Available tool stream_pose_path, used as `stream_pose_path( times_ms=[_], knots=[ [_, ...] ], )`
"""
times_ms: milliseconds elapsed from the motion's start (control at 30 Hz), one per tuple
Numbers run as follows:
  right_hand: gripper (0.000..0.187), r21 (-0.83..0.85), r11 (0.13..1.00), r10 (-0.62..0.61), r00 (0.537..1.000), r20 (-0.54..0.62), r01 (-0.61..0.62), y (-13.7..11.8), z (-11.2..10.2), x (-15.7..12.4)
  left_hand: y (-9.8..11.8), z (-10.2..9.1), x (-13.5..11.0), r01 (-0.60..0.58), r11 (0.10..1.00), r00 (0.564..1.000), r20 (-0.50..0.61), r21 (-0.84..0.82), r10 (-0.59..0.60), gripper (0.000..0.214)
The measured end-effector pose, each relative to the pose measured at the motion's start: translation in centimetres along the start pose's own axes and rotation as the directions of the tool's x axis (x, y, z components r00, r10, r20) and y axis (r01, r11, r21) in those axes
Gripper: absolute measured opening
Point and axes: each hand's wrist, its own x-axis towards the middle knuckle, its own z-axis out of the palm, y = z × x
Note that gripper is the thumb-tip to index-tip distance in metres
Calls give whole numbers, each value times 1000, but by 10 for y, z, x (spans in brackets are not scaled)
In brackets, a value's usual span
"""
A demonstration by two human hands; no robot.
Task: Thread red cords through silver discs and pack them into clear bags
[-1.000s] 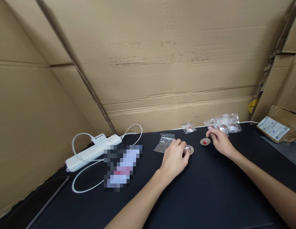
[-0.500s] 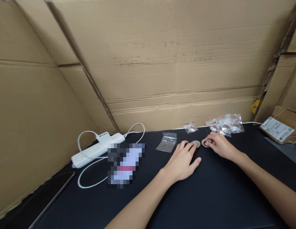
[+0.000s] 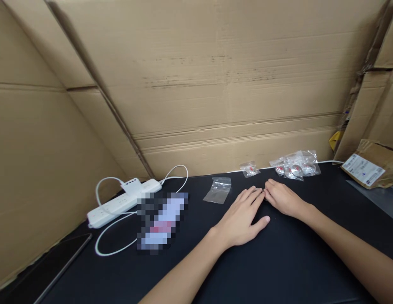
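My left hand (image 3: 244, 215) lies flat on the black table (image 3: 279, 261) with its fingers stretched out. My right hand (image 3: 280, 198) rests flat just to its right, fingers pointing left, so the fingertips of both hands meet. The two small round metal discs seen earlier are hidden under the fingers. An empty clear plastic bag (image 3: 218, 190) lies just left of my left hand. A small bag with a red piece (image 3: 249, 169) sits behind the hands by the cardboard wall.
A pile of clear bags with metal and red parts (image 3: 296, 165) lies at the back right. A white power strip (image 3: 123, 200) with a looped cable, a blurred object (image 3: 161, 219) and a dark flat device (image 3: 57, 261) are at left. A labelled cardboard parcel (image 3: 369, 169) is far right. Cardboard walls (image 3: 215, 84) enclose the table.
Both hands slid toward each other over the two discs, which now lie covered. My left hand flattened out, and my right hand left the red-topped disc's rim and lay down.
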Motion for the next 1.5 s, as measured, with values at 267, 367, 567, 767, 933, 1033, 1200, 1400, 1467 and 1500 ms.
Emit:
stream_pose_path(
  times_ms=[267,367,567,767,933,1033,1200,1400,1467,1500],
  knots=[
    [42,195,976,115,991,-63,-100,3,2,0,0,-1,0,17,1000,996,82,0,-17,60],
    [44,499,845,299,944,-140,-193,8,5,1,2,-3,-1,-5,1000,997,72,9,4,54],
    [37,714,656,433,897,-88,-246,20,8,4,3,-4,-1,-14,1000,998,62,23,13,54],
    [30,746,608,441,897,-32,-272,25,6,4,1,-4,-1,27,999,995,98,44,-31,59],
    [19,443,877,256,961,-102,-186,18,-1,0,-4,-1,-2,57,997,994,93,50,-61,68],
    [25,241,963,132,991,-32,-120,11,-6,-3,-7,1,-3,88,994,992,91,57,-93,73],
    [14,218,967,135,991,14,-135,10,-8,-5,-10,3,-4,115,991,990,69,63,-120,70],
    [18,309,927,216,976,28,-214,9,-11,-3,-16,6,0,191,977,980,-64,94,-186,59],
    [26,317,920,228,973,40,-229,8,-12,-2,-18,5,2,205,973,973,-129,106,-191,53],
    [29,305,924,230,973,39,-230,8,-12,-1,-19,5,3,211,971,969,-154,113,-192,50]
  ],
)
